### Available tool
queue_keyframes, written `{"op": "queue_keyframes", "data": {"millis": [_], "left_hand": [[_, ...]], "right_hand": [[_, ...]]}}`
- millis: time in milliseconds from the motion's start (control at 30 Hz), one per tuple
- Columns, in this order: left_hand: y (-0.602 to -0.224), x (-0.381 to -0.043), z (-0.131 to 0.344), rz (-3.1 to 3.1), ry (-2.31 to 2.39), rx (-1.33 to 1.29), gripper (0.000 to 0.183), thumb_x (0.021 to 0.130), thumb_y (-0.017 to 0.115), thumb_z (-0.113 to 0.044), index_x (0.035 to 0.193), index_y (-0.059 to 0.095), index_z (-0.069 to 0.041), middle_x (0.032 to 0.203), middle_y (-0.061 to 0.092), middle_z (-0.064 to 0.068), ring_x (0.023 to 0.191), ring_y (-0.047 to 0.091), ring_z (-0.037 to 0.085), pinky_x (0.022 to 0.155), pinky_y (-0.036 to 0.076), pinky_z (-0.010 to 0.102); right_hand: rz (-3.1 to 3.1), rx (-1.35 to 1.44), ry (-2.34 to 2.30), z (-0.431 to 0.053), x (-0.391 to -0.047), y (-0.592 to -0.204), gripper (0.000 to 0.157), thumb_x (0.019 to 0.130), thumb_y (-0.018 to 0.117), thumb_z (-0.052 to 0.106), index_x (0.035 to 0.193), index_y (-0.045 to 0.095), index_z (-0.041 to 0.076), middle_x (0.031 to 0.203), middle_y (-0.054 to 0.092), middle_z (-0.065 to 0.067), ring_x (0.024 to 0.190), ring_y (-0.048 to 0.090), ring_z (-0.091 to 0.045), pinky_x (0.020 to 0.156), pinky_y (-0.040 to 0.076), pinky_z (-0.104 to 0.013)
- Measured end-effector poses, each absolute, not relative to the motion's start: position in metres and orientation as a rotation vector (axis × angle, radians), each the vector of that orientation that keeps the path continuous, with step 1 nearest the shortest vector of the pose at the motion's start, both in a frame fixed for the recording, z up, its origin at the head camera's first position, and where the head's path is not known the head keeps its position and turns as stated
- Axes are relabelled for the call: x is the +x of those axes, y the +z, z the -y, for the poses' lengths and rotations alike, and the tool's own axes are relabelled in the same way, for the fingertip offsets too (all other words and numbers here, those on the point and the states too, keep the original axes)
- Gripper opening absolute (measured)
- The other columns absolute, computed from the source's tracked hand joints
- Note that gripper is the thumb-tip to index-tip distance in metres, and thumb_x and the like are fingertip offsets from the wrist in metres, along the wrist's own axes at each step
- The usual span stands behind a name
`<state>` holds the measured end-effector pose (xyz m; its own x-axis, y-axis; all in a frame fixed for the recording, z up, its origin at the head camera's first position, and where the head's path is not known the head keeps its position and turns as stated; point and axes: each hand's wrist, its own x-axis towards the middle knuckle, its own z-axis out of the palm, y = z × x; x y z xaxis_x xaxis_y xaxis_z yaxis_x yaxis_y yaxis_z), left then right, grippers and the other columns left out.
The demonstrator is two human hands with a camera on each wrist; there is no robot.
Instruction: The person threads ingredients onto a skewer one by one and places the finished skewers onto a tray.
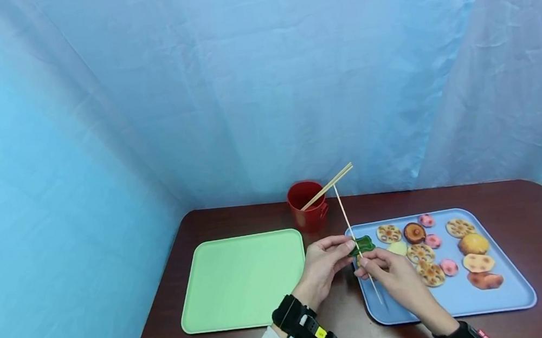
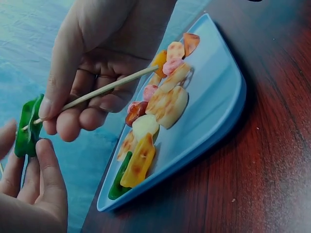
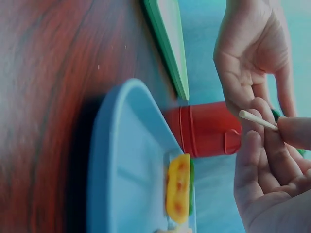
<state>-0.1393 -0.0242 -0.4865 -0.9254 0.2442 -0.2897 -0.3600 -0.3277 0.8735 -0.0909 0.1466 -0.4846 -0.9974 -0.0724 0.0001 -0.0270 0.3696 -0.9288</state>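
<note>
Green pepper, pinched in the left grip, could tear if the right grip, pinching the skewer, pushes crookedly.

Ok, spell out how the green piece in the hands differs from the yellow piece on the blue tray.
The green piece is plain green; the yellow piece is yellow with brown patches. The left hand pinches the green piece; the yellow piece lies on the blue tray. The skewer runs through the green piece, not the yellow piece. Both look elongated.
</note>
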Motion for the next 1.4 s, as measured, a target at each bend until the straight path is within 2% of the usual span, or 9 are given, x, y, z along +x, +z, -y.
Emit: {"op": "queue_keyframes", "data": {"millis": [167,300,467,733,867,1033,1200,1300,1400], "left_hand": [[-0.489,-0.136,0.027,-1.466,2.273,-0.099,0.047,0.096,0.075,-0.022,0.134,0.063,0.001,0.118,0.072,0.012,0.100,0.070,0.018,0.093,0.057,0.036],[-0.491,-0.128,0.029,-1.479,2.235,-0.112,0.041,0.097,0.071,-0.026,0.128,0.062,0.000,0.117,0.068,0.012,0.103,0.068,0.020,0.093,0.056,0.035],[-0.492,-0.116,0.030,-1.581,2.136,-0.038,0.028,0.095,0.071,-0.014,0.117,0.067,0.003,0.104,0.072,0.009,0.094,0.069,0.016,0.087,0.058,0.032],[-0.487,-0.111,0.029,-1.673,2.120,0.049,0.021,0.093,0.075,-0.007,0.112,0.077,0.001,0.097,0.077,0.012,0.087,0.075,0.015,0.079,0.061,0.032],[-0.488,-0.110,0.032,-1.641,2.154,0.027,0.019,0.094,0.072,0.001,0.112,0.078,0.003,0.098,0.077,0.017,0.085,0.076,0.018,0.077,0.061,0.033],[-0.488,-0.109,0.042,-1.652,2.142,0.033,0.024,0.093,0.072,0.003,0.117,0.076,0.003,0.098,0.077,0.017,0.081,0.076,0.016,0.076,0.060,0.031],[-0.490,-0.109,0.054,-1.713,2.106,0.069,0.039,0.093,0.073,0.001,0.131,0.069,0.000,0.097,0.075,0.011,0.081,0.077,0.018,0.075,0.060,0.032],[-0.491,-0.110,0.061,-1.734,2.097,0.047,0.036,0.094,0.073,0.000,0.129,0.071,0.000,0.100,0.075,0.013,0.083,0.077,0.020,0.075,0.061,0.032],[-0.493,-0.109,0.068,-1.743,2.087,0.004,0.031,0.094,0.073,-0.001,0.125,0.073,0.000,0.106,0.075,0.020,0.084,0.077,0.020,0.074,0.061,0.033]], "right_hand": [[-2.449,0.098,-1.849,-0.144,-0.091,-0.484,0.034,0.106,0.061,0.027,0.122,0.068,-0.003,0.096,0.078,-0.008,0.088,0.074,-0.013,0.076,0.058,-0.027],[-2.314,0.290,-1.961,-0.141,-0.092,-0.483,0.043,0.105,0.062,0.034,0.127,0.066,-0.003,0.107,0.076,-0.008,0.094,0.071,-0.013,0.081,0.057,-0.028],[-2.129,0.437,-2.110,-0.138,-0.092,-0.483,0.047,0.102,0.066,0.036,0.130,0.066,-0.002,0.112,0.070,0.003,0.100,0.062,-0.009,0.086,0.053,-0.031],[-2.032,0.431,-2.172,-0.130,-0.089,-0.484,0.041,0.101,0.069,0.034,0.128,0.071,0.002,0.111,0.069,0.010,0.099,0.059,-0.010,0.086,0.049,-0.031],[-2.111,0.404,-2.106,-0.129,-0.088,-0.485,0.046,0.100,0.071,0.033,0.131,0.069,0.000,0.117,0.071,0.003,0.103,0.061,-0.006,0.087,0.051,-0.029],[-2.368,0.267,-1.824,-0.139,-0.084,-0.488,0.043,0.099,0.072,0.035,0.129,0.072,0.005,0.125,0.072,-0.006,0.110,0.062,-0.007,0.089,0.050,-0.024],[-2.710,0.067,-1.490,-0.162,-0.092,-0.484,0.028,0.100,0.070,0.029,0.116,0.077,0.007,0.109,0.076,-0.007,0.092,0.066,-0.009,0.073,0.051,-0.024],[-2.883,-0.059,-1.303,-0.175,-0.103,-0.479,0.023,0.101,0.068,0.024,0.111,0.078,0.006,0.096,0.076,-0.004,0.074,0.062,-0.009,0.060,0.048,-0.027],[-2.990,-0.191,-1.131,-0.183,-0.112,-0.476,0.020,0.100,0.068,0.020,0.110,0.078,0.006,0.094,0.074,-0.003,0.067,0.058,-0.009,0.055,0.044,-0.029]]}}
